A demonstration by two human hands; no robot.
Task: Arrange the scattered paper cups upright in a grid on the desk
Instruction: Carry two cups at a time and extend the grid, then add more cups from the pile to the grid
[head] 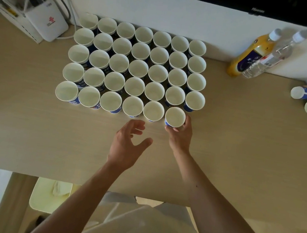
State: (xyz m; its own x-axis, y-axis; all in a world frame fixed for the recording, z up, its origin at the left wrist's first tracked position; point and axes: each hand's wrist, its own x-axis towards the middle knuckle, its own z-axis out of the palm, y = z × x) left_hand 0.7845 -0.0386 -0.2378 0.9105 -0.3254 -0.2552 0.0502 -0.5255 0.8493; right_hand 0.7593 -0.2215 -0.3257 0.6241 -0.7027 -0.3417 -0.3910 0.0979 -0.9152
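While the right hand (180,136) grips a paper cup (175,117) upright at the near row's sixth spot, the left hand (129,144) hovers, fingers spread, holding nothing. Grid (138,68): four rows full. Judged nearly done; the right-end slot is unfilled, and loose cups (303,92) lie tipped at the bench (240,144) right edge.

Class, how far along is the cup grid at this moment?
Done: four full rows of cups upright, plus five in front. In hand: right hand grips the sixth front cup; left hand hovers open. Left: the row's last slot; loose cups lie at the right.
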